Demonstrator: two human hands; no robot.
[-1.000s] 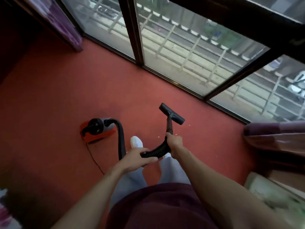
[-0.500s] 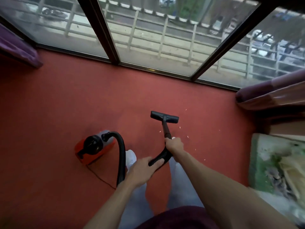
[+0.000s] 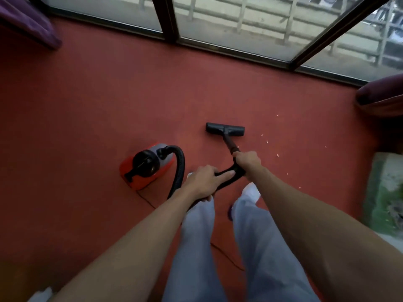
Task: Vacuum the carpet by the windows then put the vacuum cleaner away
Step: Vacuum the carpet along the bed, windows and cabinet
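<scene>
A small red and black vacuum cleaner [image 3: 145, 168] sits on the red carpet [image 3: 87, 105] left of my legs. Its black hose [image 3: 180, 168] arcs up from the body and runs to my hands. My left hand [image 3: 206, 182] holds the hose, with the forefinger laid along it. My right hand [image 3: 247, 161] grips the wand just past the hose bend. The wand [image 3: 229, 142] slopes down to the flat black floor head [image 3: 225, 129], which rests on the carpet in front of me. Pale crumbs [image 3: 267, 141] lie scattered on the carpet to the right of the head.
Floor-level windows [image 3: 239, 22] with dark frames run along the far edge of the carpet. A purple curtain [image 3: 28, 20] hangs at the far left and another [image 3: 381, 94] at the right. A green and white cloth [image 3: 386, 192] lies at the right. The power cord [image 3: 226, 257] trails between my feet.
The view has swung and tilted down. The floor head now lies square to the windows, farther from my feet. Both hands keep their hold.
</scene>
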